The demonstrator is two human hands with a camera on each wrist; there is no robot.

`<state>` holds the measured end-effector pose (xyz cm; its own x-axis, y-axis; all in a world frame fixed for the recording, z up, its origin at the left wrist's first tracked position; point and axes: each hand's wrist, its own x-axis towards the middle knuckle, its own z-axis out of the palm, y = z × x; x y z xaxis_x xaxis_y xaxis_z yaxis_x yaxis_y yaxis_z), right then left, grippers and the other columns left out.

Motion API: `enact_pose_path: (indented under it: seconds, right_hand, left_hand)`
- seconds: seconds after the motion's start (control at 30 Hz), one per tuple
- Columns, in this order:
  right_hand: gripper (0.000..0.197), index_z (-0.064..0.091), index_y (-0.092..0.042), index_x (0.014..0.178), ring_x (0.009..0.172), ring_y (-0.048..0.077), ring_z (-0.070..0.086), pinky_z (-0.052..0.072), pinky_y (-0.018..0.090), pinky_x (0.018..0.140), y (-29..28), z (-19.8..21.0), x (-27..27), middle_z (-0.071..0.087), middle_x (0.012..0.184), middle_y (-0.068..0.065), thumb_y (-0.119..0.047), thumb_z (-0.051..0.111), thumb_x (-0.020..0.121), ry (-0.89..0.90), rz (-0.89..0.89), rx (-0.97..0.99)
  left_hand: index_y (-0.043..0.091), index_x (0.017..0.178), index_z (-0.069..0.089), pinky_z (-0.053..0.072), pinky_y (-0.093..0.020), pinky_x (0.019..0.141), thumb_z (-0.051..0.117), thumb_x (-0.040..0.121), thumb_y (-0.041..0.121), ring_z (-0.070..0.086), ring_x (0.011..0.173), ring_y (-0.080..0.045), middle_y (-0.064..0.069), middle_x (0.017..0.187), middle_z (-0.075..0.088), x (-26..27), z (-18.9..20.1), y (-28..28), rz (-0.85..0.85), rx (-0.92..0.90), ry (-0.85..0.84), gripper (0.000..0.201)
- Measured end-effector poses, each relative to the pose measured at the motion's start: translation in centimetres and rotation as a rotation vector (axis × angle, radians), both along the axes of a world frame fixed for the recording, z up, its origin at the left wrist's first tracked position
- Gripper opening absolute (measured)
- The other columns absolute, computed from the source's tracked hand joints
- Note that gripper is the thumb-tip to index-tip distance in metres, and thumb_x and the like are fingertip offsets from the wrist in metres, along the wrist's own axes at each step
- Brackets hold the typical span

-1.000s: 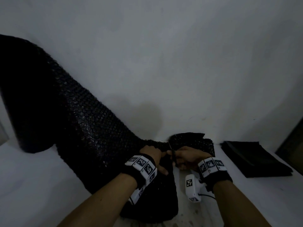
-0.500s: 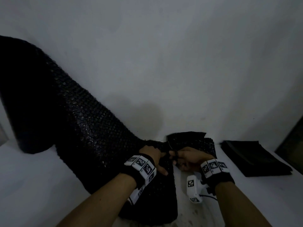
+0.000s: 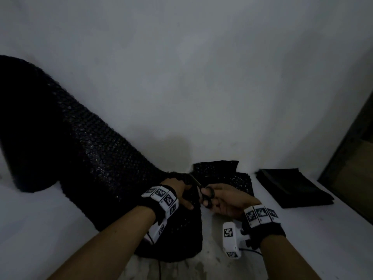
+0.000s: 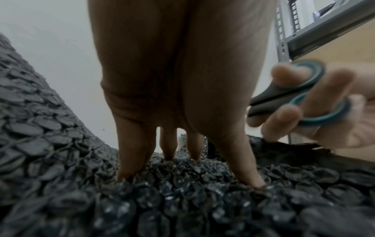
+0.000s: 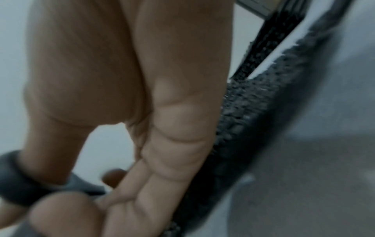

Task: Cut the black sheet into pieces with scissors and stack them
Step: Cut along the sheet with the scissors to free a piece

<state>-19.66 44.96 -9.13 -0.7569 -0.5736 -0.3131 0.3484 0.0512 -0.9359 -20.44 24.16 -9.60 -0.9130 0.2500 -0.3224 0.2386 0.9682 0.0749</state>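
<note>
A long black bubble sheet [image 3: 101, 168] runs down from a thick roll [image 3: 24, 128] at the left onto the white table. My left hand [image 3: 175, 188] presses on the sheet's right end with straight, spread fingers [image 4: 129, 160] whose tips touch the bubbles [image 4: 182, 200]. Just to its right, my right hand [image 3: 228, 201] grips dark scissors [image 3: 207, 194] with teal-lined loops [image 4: 304, 99], their blades pointing at the sheet's edge. A cut black piece [image 3: 222, 172] lies behind the right hand. In the right wrist view the scissors' loop [image 5: 16, 176] sits on my thumb, blurred.
A flat stack of black pieces [image 3: 290, 188] lies on the table [image 3: 323, 239] to the right. A metal shelf unit [image 3: 355, 158] stands at the far right edge. A white wall closes the back. A white wrist camera with its cable [image 3: 231, 241] hangs below my right wrist.
My right hand has turned and drawn slightly back toward me with the scissors, so their handles now show. The left hand stays pressed on the sheet.
</note>
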Motion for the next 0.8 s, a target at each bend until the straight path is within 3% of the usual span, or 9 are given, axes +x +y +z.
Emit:
enact_pose_path:
  seconds: [0.07,0.17,0.23,0.3,0.4,0.47,0.57,0.67,0.8]
  right_hand:
    - [0.014,0.069,-0.008,0.087,0.074,0.02,0.066,0.054,0.028,0.071,0.2,0.6,0.8,0.065,0.089,0.017,-0.019,0.075,0.081,0.041,0.002,0.025]
    - [0.017,0.064,-0.011,0.081,0.076,0.02,0.068,0.053,0.03,0.075,0.4,1.3,1.9,0.068,0.089,0.015,-0.019,0.08,0.079,0.079,0.025,0.043]
    - [0.017,0.06,-0.011,0.084,0.075,0.017,0.069,0.054,0.025,0.067,0.4,1.6,2.5,0.07,0.086,0.011,-0.015,0.076,0.085,0.106,0.028,0.057]
    - [0.012,0.056,-0.01,0.089,0.075,0.015,0.071,0.053,0.021,0.061,0.4,1.8,3.1,0.073,0.085,0.006,-0.009,0.068,0.094,0.136,0.01,0.069]
    - [0.011,0.054,-0.008,0.09,0.08,0.015,0.07,0.053,0.021,0.065,0.2,1.8,3.8,0.072,0.086,0.004,-0.001,0.058,0.098,0.185,-0.031,0.062]
    - [0.009,0.057,-0.006,0.092,0.083,0.018,0.066,0.055,0.022,0.067,0.1,1.9,4.3,0.068,0.09,0.009,0.001,0.055,0.098,0.211,-0.059,0.062]
    - [0.012,0.063,0.004,0.107,0.089,0.021,0.064,0.058,0.025,0.075,0.0,2.0,5.3,0.065,0.098,0.015,-0.003,0.059,0.097,0.215,-0.077,0.024]
    - [0.007,0.066,0.002,0.099,0.09,0.021,0.069,0.058,0.027,0.08,0.1,2.2,6.4,0.069,0.1,0.016,-0.002,0.063,0.094,0.207,-0.072,0.006]
    - [0.011,0.065,0.003,0.104,0.101,0.032,0.071,0.06,0.034,0.084,0.6,2.6,7.4,0.068,0.108,0.024,0.005,0.059,0.095,0.146,-0.062,-0.034]
  left_hand:
    - [0.021,0.155,0.032,0.043,-0.037,0.107,0.066,0.083,0.064,0.047,0.133,-0.03,-0.01,0.152,0.043,0.4,0.7,0.1,0.04,0.047,-0.033,0.091]
    - [0.015,0.142,0.054,0.047,-0.031,0.099,0.059,0.095,0.048,0.056,0.122,-0.028,-0.009,0.14,0.057,1.1,2.1,0.2,0.084,0.158,-0.012,0.057]
    - [0.008,0.111,0.072,0.051,-0.029,0.081,0.054,0.1,0.041,0.064,0.102,-0.028,-0.012,0.116,0.069,1.6,3.0,0.4,0.16,0.279,0.069,0.039]
    - [0.005,0.086,0.066,0.046,-0.026,0.066,0.051,0.101,0.036,0.063,0.082,-0.027,-0.014,0.091,0.068,2.5,4.3,0.9,0.266,0.46,0.102,0.037]
    - [0.003,0.096,0.063,0.055,-0.036,0.082,0.047,0.103,0.022,0.067,0.083,-0.028,-0.018,0.101,0.068,4.3,5.8,2.6,0.455,0.948,-0.094,0.026]
    - [0.004,0.098,0.059,0.058,-0.045,0.085,0.046,0.103,0.028,0.066,0.075,-0.029,-0.016,0.095,0.066,5.7,6.3,3.2,0.511,1.146,-0.246,0.028]
    - [-0.003,0.108,0.063,0.06,-0.046,0.079,0.059,0.1,0.029,0.067,0.075,-0.03,-0.015,0.085,0.066,7.0,5.9,3.2,0.441,1.14,-0.28,0.033]
    - [-0.001,0.102,0.064,0.06,-0.046,0.082,0.058,0.1,0.017,0.066,0.082,-0.028,-0.015,0.088,0.065,7.6,5.2,2.7,0.451,1.193,-0.271,0.019]
    - [0.004,0.1,0.065,0.057,-0.038,0.074,0.057,0.099,0.013,0.063,0.087,-0.027,-0.017,0.1,0.066,8.0,4.7,2.1,0.493,1.171,-0.238,0.012]
